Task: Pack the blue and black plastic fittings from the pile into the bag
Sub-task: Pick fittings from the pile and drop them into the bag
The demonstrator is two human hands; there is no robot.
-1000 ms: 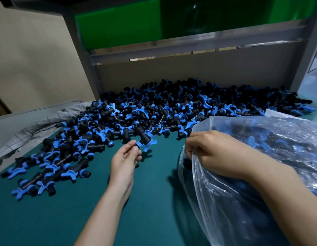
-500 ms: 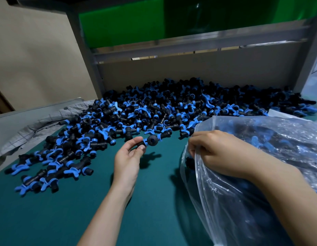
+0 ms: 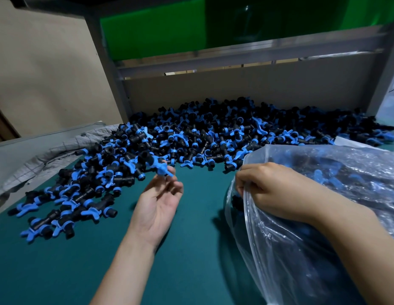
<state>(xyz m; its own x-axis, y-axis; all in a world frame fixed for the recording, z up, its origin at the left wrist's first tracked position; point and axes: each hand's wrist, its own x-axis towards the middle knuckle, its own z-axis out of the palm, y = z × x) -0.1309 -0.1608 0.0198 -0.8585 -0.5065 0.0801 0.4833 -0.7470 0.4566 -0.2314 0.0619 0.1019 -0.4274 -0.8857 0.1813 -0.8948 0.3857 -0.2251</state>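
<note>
A blue fitting (image 3: 161, 168) is pinched at the fingertips of the left hand (image 3: 157, 205), palm turned up, at the near edge of the pile (image 3: 213, 137) on the green counter (image 3: 191, 260). The rim of the clear bag (image 3: 324, 249) is gripped by the right hand (image 3: 277, 192), fingers curled over it. More fittings are seen inside.
</note>
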